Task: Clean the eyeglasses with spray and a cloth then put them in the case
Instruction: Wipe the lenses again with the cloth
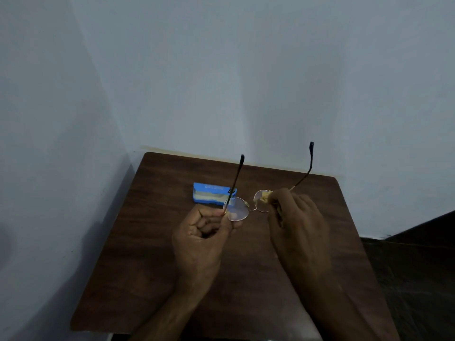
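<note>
gold wire eyeglasses (249,209) are being pinched at one hinge by the curled left hand (204,232), over the table (147,242). right of that grip, a tan cloth (264,196) is being squeezed onto the other lens by the right hand (295,217). light and easily bent, they are likely best being held by the rim. a blue case (211,196) is lying beyond the grip.

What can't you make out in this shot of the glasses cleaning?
Head view, gold-rimmed round eyeglasses: one lens is mostly covered by the beige cloth and right hand.
Head view, cloth: mostly bunched inside that hand.
Head view, blue rectangular case: lid markings too small and blurred.
No spray bottle shows in frame.
</note>
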`<action>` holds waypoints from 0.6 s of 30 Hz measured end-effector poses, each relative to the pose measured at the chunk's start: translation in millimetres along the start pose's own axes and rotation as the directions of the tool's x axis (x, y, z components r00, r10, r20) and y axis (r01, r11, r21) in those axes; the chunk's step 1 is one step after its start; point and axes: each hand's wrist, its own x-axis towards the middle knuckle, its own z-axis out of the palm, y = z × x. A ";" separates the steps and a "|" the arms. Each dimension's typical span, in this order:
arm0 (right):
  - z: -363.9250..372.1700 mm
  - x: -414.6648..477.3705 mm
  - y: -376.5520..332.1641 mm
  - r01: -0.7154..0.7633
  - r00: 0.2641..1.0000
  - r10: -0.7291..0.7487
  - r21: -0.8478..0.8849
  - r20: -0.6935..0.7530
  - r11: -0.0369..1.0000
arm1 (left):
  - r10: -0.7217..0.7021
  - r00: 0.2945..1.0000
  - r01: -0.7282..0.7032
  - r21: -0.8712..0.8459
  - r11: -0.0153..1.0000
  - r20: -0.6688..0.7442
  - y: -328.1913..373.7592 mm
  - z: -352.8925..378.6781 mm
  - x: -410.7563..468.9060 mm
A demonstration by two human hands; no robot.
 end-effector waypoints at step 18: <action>11.6 3.8 1.6 0.005 0.998 -0.009 0.062 0.060 0.998 | 0.067 0.997 -0.069 0.085 0.994 0.036 -8.1 -6.2 5.5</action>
